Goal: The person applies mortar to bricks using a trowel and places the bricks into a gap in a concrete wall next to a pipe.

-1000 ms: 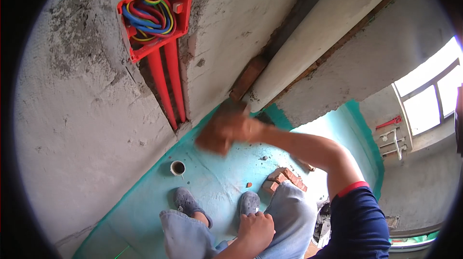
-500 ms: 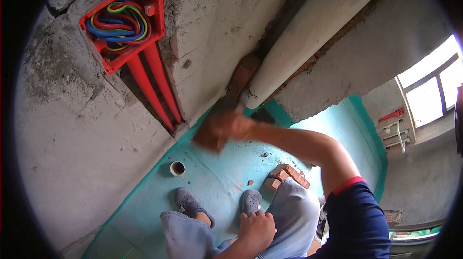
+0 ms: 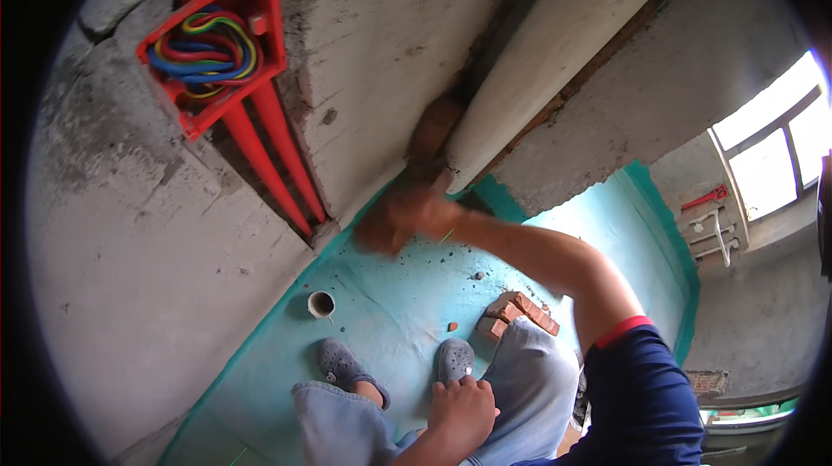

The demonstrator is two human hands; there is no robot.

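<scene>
My right hand point(image 3: 423, 210) reaches forward to the foot of a thick pale pipe point(image 3: 555, 50) in the wall corner. It is smeared by motion and closed round a reddish-brown brick point(image 3: 378, 232), also blurred. Just beyond, another brown brick point(image 3: 435, 126) sits in the gap between wall and pipe. My left hand point(image 3: 464, 410) rests by my bent leg with its fingers curled in, and nothing shows in it.
Several bricks point(image 3: 518, 314) lie beside my knee on the turquoise floor point(image 3: 399, 293). A small cup point(image 3: 321, 304) stands near the left wall. On that wall, a red box point(image 3: 277, 15) holds coiled wires, above red conduits point(image 3: 264, 171). Crumbs are scattered about.
My right hand and the brick have shifted slightly, still blurred near the pipe's foot. The view has tilted a little. My left hand stays by my leg.
</scene>
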